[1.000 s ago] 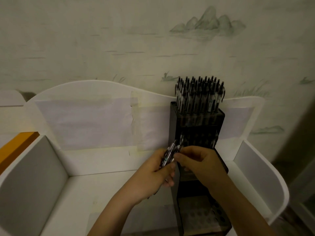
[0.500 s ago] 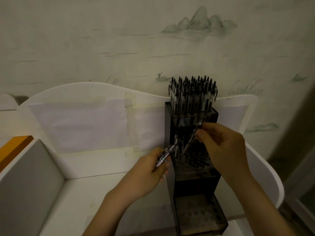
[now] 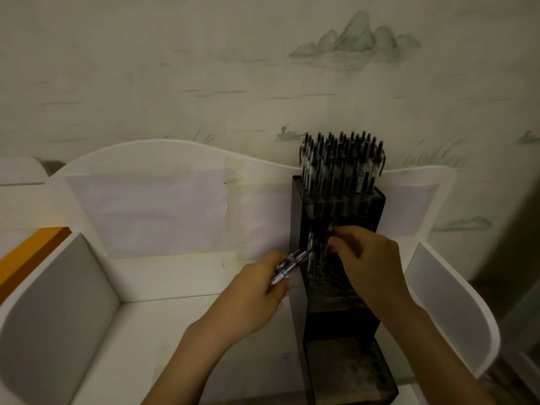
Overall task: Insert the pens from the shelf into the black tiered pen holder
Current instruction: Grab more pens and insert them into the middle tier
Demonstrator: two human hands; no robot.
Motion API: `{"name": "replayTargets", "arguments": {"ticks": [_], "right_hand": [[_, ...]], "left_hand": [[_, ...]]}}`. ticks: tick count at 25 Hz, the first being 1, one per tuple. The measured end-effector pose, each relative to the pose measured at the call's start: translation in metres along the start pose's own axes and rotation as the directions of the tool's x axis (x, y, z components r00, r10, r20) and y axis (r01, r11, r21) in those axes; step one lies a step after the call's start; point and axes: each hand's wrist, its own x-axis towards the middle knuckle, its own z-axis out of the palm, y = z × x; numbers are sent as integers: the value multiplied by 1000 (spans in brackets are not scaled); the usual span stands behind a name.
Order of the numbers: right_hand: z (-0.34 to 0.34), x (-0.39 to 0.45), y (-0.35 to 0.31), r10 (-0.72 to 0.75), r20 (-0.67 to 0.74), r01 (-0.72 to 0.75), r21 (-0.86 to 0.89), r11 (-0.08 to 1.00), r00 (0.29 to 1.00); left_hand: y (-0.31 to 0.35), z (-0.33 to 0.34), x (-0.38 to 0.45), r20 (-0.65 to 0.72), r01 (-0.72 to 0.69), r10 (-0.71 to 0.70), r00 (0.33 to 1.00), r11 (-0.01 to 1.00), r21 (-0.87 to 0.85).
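While left hand (image 3: 257,290) grips spare pens (image 3: 287,266), right hand (image 3: 371,264) fingers (image 3: 336,247) pinch pen (image 3: 331,229) over holder (image 3: 298,206) middle tier.

A home room, judging by painted landscape wallpaper (image 3: 350,45) behind a white curved-edged shelf (image 3: 181,159).

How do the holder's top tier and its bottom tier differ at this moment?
The top tier is packed with upright pens; the bottom tier shows only bare holes, with no pens. The top tier stands highest, at the back against the shelf's white back panel; the bottom tier sits lowest and nearest the camera. Both belong to the same black tiered pen holder, and neither is being touched by a hand.
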Motion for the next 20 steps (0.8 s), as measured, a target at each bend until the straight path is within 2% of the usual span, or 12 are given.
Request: {"name": "replayTargets", "arguments": {"ticks": [3,7,12,14,17,20], "right_hand": [[9,-5,8,28,80,-24,-48,999,996],[9,-6,10,45,96,-37,-81,996,994],[-3,-15,-2,68,26,-64,-114,991,997],[-6,-22,-12,64,8,-64,-48,997,998],[-3,-28,-28,147,159,-170,140,975,976],[1,-28,-33,236,287,-326,327,887,928]], "left_hand": [[-1,0,1,1,6,-6,1000,1000,-1],[-1,-1,1,-8,-9,9,1000,1000,14],[-3,0,1,-40,-37,38,998,998,43],[-3,1,1,-64,-59,63,996,997,59],[1,5,3,-75,-96,100,992,994,58],[6,10,5,-52,-123,124,991,992,26]]}}
